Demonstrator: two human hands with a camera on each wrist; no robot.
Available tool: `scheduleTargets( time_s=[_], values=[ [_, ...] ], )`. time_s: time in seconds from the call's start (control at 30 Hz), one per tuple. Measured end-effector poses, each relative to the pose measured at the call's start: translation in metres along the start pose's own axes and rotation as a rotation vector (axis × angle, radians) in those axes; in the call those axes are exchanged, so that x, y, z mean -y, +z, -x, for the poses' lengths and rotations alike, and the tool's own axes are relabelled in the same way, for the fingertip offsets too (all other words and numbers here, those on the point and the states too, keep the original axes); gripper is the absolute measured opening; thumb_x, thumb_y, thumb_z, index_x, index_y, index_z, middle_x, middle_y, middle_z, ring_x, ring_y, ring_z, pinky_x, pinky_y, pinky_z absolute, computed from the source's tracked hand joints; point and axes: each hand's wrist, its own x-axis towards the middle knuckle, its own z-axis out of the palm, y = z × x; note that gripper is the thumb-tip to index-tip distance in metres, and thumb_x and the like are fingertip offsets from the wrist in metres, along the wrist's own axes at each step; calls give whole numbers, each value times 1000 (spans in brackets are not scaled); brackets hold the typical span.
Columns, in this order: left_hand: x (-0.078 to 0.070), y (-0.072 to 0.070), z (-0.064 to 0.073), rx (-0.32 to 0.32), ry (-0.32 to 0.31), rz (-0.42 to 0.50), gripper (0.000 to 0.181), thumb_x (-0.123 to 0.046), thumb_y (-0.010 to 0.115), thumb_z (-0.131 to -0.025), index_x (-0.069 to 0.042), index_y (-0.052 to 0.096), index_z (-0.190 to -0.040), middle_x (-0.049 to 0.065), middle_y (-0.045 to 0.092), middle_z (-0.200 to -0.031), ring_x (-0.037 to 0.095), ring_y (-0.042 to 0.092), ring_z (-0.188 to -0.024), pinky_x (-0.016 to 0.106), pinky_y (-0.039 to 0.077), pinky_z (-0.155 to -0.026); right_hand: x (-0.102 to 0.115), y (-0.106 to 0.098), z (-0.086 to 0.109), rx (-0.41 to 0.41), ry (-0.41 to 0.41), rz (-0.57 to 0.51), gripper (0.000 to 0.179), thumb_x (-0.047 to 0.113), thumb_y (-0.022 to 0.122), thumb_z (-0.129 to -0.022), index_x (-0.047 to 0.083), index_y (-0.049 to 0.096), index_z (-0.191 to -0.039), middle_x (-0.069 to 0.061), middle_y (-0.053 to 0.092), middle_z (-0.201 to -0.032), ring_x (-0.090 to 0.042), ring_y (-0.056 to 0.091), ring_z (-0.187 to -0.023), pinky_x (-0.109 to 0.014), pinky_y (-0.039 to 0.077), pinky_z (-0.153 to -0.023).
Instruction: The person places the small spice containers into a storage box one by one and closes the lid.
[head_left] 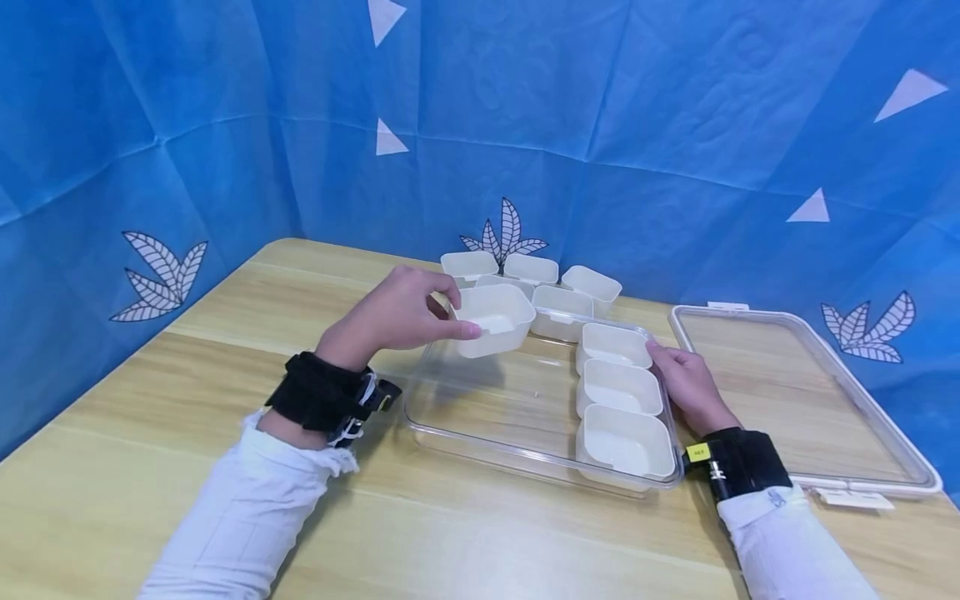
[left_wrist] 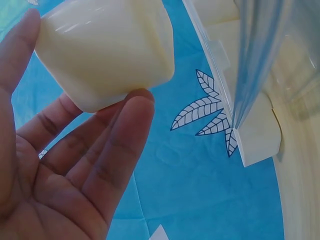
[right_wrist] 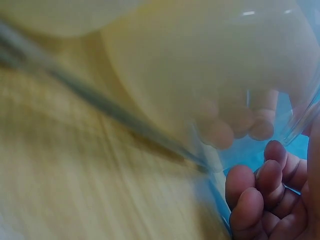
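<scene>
My left hand (head_left: pixel 408 312) pinches a small white plastic bin (head_left: pixel 498 343) by its left side, thumb over the near rim. The bin hangs tilted above the far left part of a clear plastic box (head_left: pixel 480 442). In the left wrist view, fingertips (left_wrist: pixel 137 100) press on the bin's outer wall (left_wrist: pixel 110 55). My right hand (head_left: pixel 690 385) grips the clear box at its right wall, thumb at the rim. Its curled fingers (right_wrist: pixel 250 205) show beside the transparent wall in the right wrist view. A column of three white bins (head_left: pixel 621 389) lines the inside of that wall.
Several more white bins (head_left: pixel 531 268) stand in a cluster behind the box, near the blue curtain (head_left: pixel 480 100). A clear lid with a white frame (head_left: pixel 847 367) lies to the right on the wooden table (head_left: pixel 247 367).
</scene>
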Motion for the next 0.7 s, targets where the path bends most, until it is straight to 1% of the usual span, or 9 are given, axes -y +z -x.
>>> scheduleTargets(
  time_s=[0.23, 0.37, 0.53, 0.7],
  values=[
    [-1, 1, 2, 9, 24, -18, 38, -41, 83, -76, -10, 65, -90, 9, 69, -102, 16, 70, -84, 34, 56, -74, 0, 0, -3, -4, -7, 19, 50, 50, 49, -99, 9, 57, -69, 5, 52, -63, -12, 52, -60, -25, 46, -57],
    [-1, 2, 2, 22, 37, -11, 38, -40, 83, -75, -10, 66, -90, 9, 68, -103, 17, 70, -85, 34, 56, -74, 0, 0, -3, -10, -10, 25, 50, 49, 48, -99, 10, 56, -69, 5, 52, -63, -11, 52, -61, -24, 46, -57],
    [-3, 2, 2, 48, 44, -7, 38, -40, 84, -75, -10, 66, -91, 9, 66, -105, 18, 69, -88, 34, 56, -73, 0, 0, -2, -18, -18, 27, 50, 47, 48, -100, 9, 57, -69, 6, 52, -63, -11, 52, -63, -24, 46, -57],
    [-4, 3, 2, 82, 74, 6, 37, -39, 84, -75, -10, 66, -91, 8, 66, -109, 18, 69, -90, 33, 56, -73, -1, 1, -2, -24, -17, 29, 50, 48, 48, -100, 9, 57, -69, 5, 52, -64, -11, 51, -64, -24, 45, -57]
  ],
)
